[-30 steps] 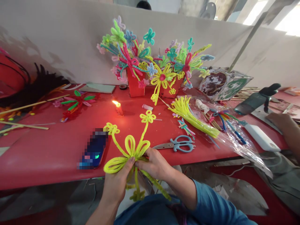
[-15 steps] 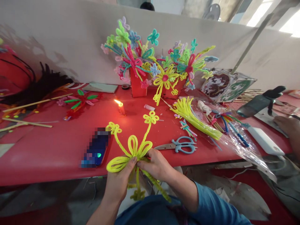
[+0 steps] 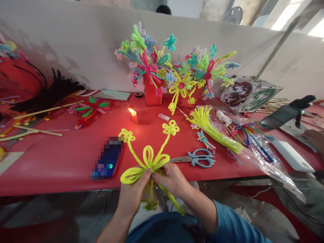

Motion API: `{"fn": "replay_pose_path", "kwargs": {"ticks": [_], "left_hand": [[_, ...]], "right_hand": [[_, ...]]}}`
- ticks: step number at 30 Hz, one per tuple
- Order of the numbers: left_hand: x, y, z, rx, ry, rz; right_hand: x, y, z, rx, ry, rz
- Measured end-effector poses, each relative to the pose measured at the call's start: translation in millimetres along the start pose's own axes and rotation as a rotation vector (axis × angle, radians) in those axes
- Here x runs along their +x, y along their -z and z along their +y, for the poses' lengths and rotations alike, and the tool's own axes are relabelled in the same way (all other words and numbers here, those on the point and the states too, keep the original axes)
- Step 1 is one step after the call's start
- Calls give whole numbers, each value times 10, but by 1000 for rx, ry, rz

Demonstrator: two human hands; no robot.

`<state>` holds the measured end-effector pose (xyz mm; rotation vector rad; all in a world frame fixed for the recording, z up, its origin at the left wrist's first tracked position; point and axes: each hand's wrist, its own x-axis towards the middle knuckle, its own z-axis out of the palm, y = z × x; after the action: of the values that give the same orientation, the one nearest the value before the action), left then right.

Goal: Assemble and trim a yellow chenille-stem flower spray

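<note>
yellow pipe-cleaner flower (image 3: pixel 150 164) is btwn l. hand (image 3: pixel 134 193) & r. hand (image 3: pixel 175 180), both pinching its centre, thumbs on top; 2 stemmed blooms (image 3: pixel 170 128) stick out fwd.

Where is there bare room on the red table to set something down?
The red table is bare between the pale sheet, the sticks and the phone, with a smaller patch between phone and candle. It is crowded right of the held yellow flower: scissors, yellow stems, plastic wrapping.
</note>
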<state>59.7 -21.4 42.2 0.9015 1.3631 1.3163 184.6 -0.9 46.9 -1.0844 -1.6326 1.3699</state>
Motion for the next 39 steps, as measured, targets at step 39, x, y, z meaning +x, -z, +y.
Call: {"fn": "replay_pose_path", "kwargs": {"ticks": [39], "left_hand": [[673,889,99,1040,-74,104]], "right_hand": [[-67,304,15,93,-77,148]]}}
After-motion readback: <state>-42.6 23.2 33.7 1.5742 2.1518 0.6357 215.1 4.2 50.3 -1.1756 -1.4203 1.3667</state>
